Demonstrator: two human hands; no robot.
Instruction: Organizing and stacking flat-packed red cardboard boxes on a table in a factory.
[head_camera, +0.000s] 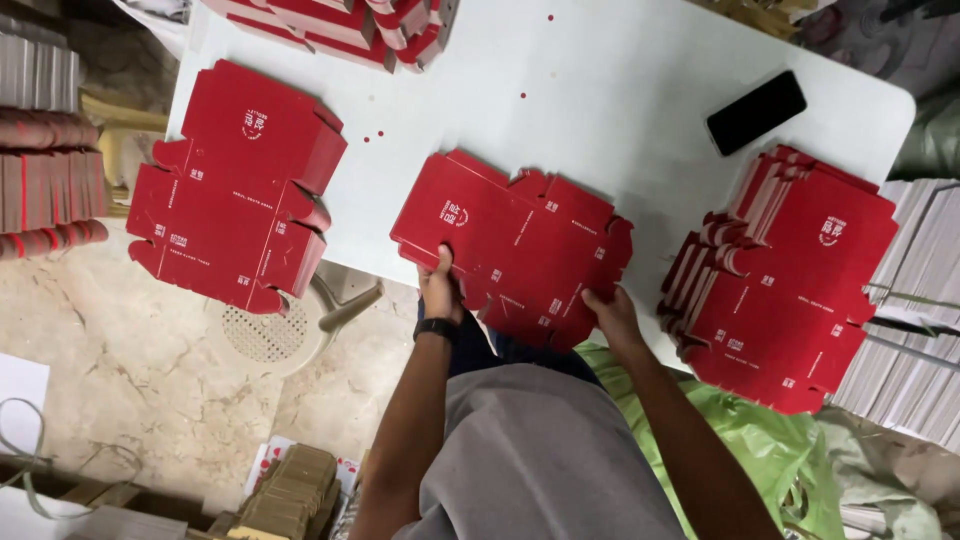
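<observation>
Your left hand (440, 290) and right hand (610, 312) each pinch the near edge of the flat red carton blank (510, 245), which lies at the tabletop's (600, 110) near edge, long axis running left to right, slightly tilted.

both arms stretched forward, left hand (440, 287) thumb up, right hand (611, 312) fingers curled, well apart
</observation>
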